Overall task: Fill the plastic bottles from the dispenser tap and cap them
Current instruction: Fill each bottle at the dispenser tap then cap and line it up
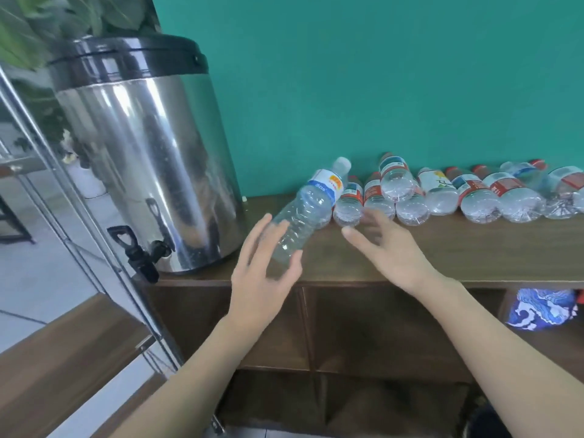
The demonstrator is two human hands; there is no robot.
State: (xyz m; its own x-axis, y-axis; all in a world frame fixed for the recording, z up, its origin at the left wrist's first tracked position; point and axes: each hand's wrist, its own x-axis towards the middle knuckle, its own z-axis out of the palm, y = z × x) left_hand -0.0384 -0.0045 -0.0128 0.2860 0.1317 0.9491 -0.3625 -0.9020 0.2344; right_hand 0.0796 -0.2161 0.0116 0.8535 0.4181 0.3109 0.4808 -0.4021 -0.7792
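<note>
Head view: two bare forearms reach forward from the bottom edge toward a wooden cabinet top.
Left hand (pixel 264 263): fingers spread and only lightly bent around the base of a clear bottle, thumb on its right side, fingers on its left; whether they actually clamp it I cannot tell, since the frame is motion-blurred.
Right hand (pixel 384 245): palm turned leftward, fingers straight and loose, holding nothing; fingertips near the lying bottles, just right of the tilted one.
Tilted bottle (pixel 305 213): clear plastic, blue and white label with an orange patch, white cap on, looks empty; base in the left hand, neck leaning up and to the right toward the wall.
Cabinet (pixel 474 248): dark wood top with open cubbies below; blue and white patterned cloth (pixel 537 311) in the right-hand cubby.
Dispenser (pixel 148 159): steel drum with a black lid, standing at the left end of the top, well left of the tilted bottle.
Tap (pixel 139 251): black, low on the drum, jutting past the cabinet's front edge.
Bottle row (pixel 442 194): clear, mostly red-labelled, lying on their sides, bases toward the camera, one stacked on top.
Wall (pixel 379 74): teal, right behind the row.
</note>
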